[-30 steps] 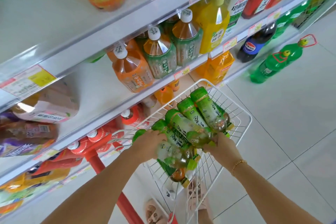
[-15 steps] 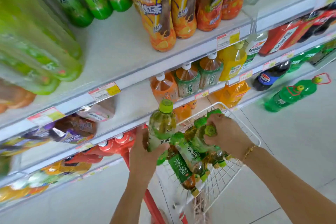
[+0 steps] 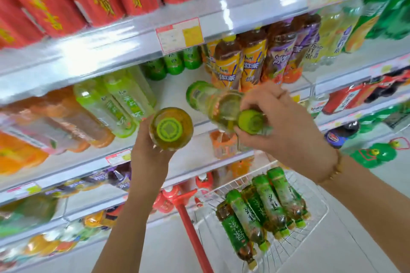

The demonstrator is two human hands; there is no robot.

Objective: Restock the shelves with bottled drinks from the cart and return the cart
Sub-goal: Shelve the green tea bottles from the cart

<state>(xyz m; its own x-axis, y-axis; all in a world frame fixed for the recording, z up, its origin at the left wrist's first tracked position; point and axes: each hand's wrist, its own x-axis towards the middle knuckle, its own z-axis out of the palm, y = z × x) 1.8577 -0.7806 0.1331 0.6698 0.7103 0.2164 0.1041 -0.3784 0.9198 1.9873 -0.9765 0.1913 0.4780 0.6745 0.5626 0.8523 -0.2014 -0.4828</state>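
White metal shelving (image 3: pixel 124 51) is running in tiers across the view, its edges carrying price tags (image 3: pixel 179 34) and reflecting overhead light. Pale floor tiles (image 3: pixel 359 250) are showing at lower right, crossed by thin grout lines.

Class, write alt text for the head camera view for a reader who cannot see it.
Two bare hands lift green-capped tea bottles toward a store shelf: the left hand holds one bottle, the right hand two bottles. Below, more green bottles lie in a white wire cart basket.
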